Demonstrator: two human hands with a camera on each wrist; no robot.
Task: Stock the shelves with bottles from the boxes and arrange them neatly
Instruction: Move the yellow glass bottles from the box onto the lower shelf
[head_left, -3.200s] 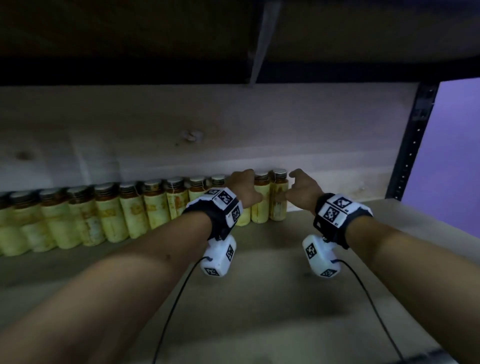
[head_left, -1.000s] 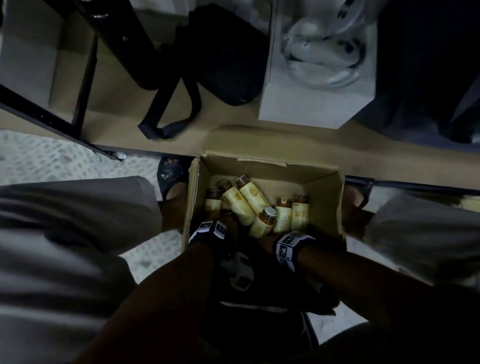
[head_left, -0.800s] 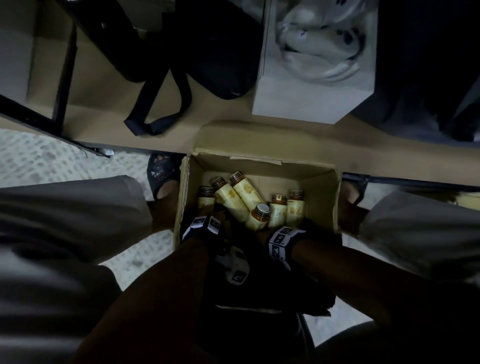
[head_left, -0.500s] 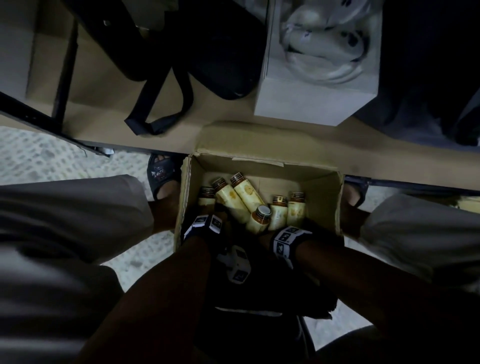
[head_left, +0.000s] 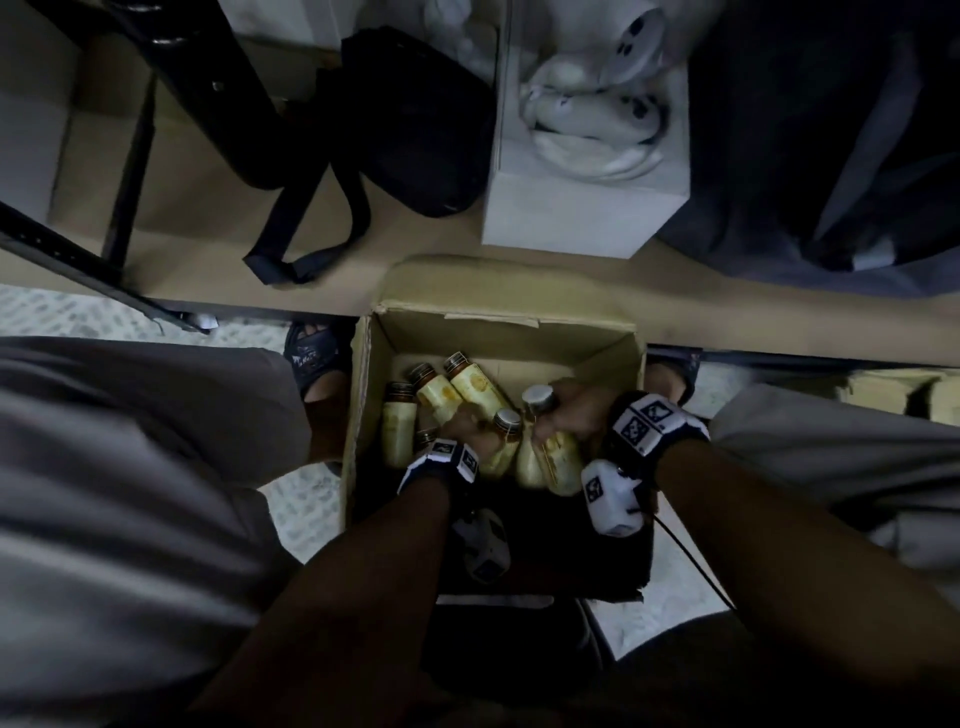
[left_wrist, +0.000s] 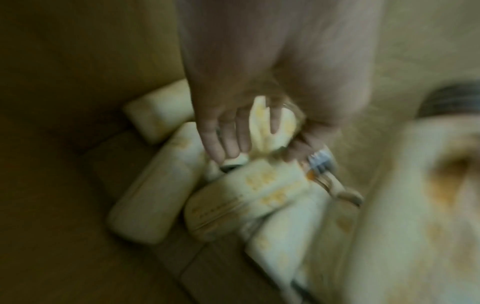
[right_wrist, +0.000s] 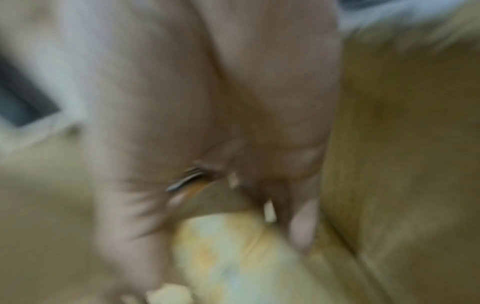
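Bottles (head_left: 462, 395): yellow, capped, lying loose and overlapping on the floor of the cardboard box (head_left: 504, 332), mostly toward its left side.
Right hand (head_left: 574, 410): fingers curled round the neck of a silver-capped bottle (head_left: 550, 457), which is tilted and raised above the others; the wrist view is blurred but shows the same hold.
Left hand (head_left: 467, 428): down among the bottles, fingers wrapped round another bottle (head_left: 501, 441) near its cap.
Box position: on the floor between the person's knees, against the low shelf (head_left: 197, 260).
Shelf contents: a black bag (head_left: 415, 124) and a white box (head_left: 582, 208).
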